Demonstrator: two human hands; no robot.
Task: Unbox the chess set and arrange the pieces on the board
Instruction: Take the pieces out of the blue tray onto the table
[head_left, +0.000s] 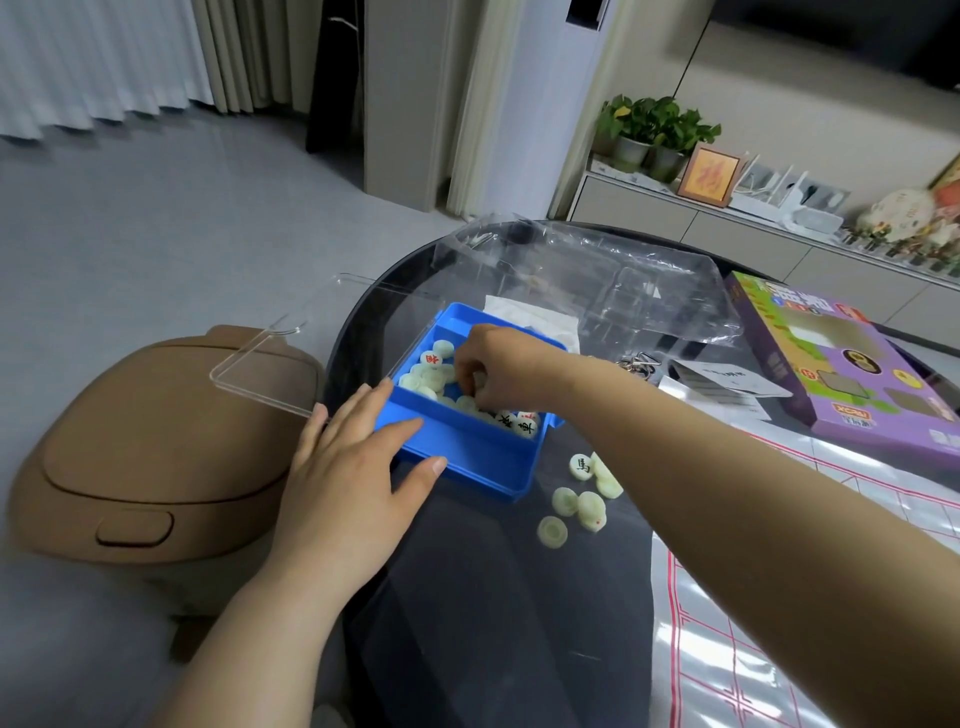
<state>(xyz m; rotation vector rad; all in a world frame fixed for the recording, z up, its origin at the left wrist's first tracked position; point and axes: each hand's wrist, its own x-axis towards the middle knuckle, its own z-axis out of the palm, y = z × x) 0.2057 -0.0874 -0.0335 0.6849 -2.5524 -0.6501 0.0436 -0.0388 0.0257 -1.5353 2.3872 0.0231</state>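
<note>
From my end of the feed, the blue box (467, 460) sat open on the dark round table (493, 623), near its left edge, with its clear lid (280, 358) swung out over the rim. My left hand (348, 467) lay flat and relaxed against the box's near left corner, fingers straight along the wall and thumb touching the front face. My right hand (498, 369) reached down into the middle compartment, fingers curled with the tips buried among the pale green pieces (434, 371) heaped there; I could not tell whether they had actually pinched one. A few loose discs (576, 499) lay on the table just right of the box, apart from both hands. The red-lined board sheet (727, 649) lay spread under my right forearm
</note>
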